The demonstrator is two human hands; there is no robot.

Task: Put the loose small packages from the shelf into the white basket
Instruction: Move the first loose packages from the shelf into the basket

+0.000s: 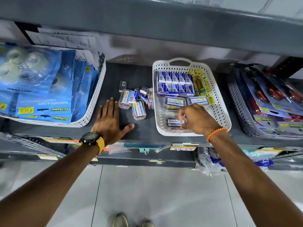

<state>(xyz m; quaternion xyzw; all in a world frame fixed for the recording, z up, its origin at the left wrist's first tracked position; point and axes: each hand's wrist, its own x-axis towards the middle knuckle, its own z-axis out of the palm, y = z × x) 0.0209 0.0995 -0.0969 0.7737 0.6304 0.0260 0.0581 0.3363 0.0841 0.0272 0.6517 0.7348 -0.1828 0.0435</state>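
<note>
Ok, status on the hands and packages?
Left hand flat, empty, on shelf. Right hand setting clear box in white basket. Loose packages remain; nothing blocking.

The dark shelf (113, 74) lies bare behind and in front of the loose small packages (135, 99), with open floor between them and the tape basket (95, 102) on the left, though the left hand (109, 122) lies flat across part of that gap. To the right the white basket (155, 102) wall rises just beside the pile. Inside it, the near-left floor is open; boxes (174, 84) fill the far end, and the upper shelf (164, 23) overhangs everything.
</note>
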